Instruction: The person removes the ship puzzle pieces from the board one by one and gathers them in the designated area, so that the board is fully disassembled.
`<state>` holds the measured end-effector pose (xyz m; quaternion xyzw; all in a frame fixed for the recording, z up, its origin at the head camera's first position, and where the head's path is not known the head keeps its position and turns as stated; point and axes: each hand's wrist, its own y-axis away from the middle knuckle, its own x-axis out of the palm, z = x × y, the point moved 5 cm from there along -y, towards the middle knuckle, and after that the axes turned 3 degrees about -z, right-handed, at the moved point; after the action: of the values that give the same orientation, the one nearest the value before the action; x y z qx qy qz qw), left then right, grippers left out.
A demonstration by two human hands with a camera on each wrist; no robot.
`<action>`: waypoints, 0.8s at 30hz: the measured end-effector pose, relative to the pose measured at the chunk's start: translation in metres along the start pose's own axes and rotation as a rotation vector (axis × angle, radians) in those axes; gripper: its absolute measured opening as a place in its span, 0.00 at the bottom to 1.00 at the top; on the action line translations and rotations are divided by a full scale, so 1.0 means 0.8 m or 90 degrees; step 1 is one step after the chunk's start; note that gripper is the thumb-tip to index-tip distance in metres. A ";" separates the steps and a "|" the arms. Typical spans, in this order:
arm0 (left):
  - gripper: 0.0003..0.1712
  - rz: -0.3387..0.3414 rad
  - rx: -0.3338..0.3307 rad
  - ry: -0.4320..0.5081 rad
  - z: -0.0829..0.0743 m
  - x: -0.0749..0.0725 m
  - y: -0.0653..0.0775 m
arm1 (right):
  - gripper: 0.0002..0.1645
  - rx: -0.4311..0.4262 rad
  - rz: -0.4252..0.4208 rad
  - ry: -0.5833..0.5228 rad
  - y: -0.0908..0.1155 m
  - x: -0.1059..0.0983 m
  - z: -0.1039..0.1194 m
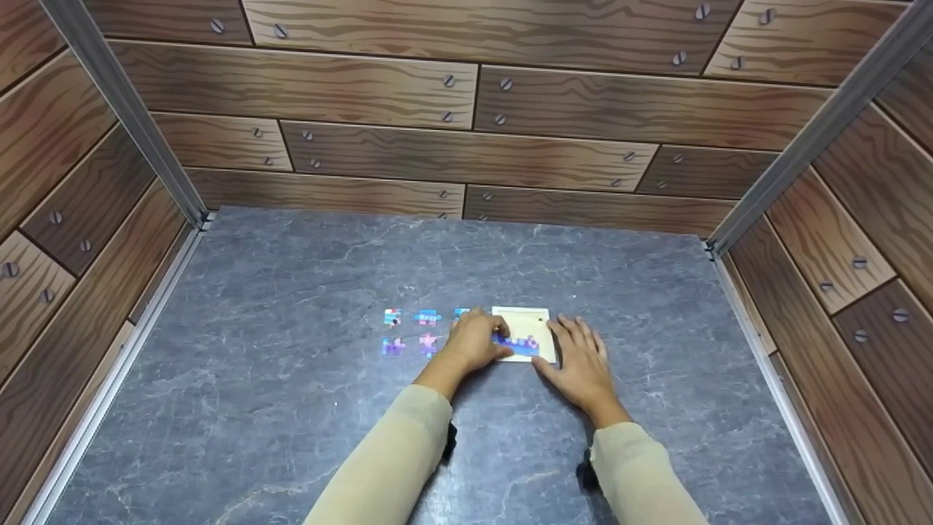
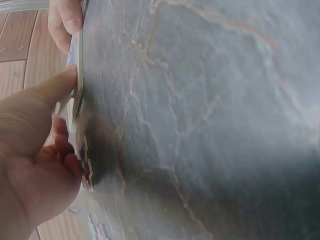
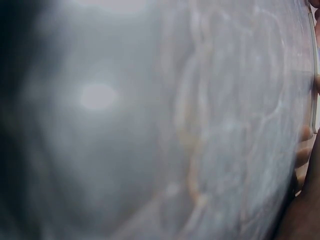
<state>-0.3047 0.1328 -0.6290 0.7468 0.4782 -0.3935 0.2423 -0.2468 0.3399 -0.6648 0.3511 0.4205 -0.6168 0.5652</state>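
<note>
A cream puzzle tray [image 1: 521,319] lies in the middle of the head view, with joined blue and purple puzzle pieces [image 1: 523,347] along its lower part. My left hand [image 1: 474,339] curls over its left side, and its thumb and index finger pinch a puzzle piece [image 1: 501,340] there, mostly covered by the fingers. The left wrist view shows the thumb [image 2: 62,82] at the tray's edge and the other fingers curled near loose pieces [image 2: 86,167]. On the tray's right edge rests my right hand [image 1: 581,364], fingers spread and thumb at the lower right corner.
Left of the tray, several loose puzzle pieces [image 1: 428,318] lie in two rows on the grey marbled tabletop [image 1: 306,408]; one piece [image 1: 461,313] is partly behind the left hand. Wood-patterned walls [image 1: 379,95] and metal posts [image 1: 131,109] enclose the table.
</note>
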 end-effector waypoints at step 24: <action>0.26 -0.088 -0.011 -0.030 -0.007 0.010 0.014 | 0.50 -0.007 -0.009 0.007 0.000 -0.002 0.001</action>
<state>-0.2905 0.1364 -0.6329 0.7004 0.5263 -0.4224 0.2324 -0.2467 0.3399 -0.6635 0.3484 0.4294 -0.6164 0.5606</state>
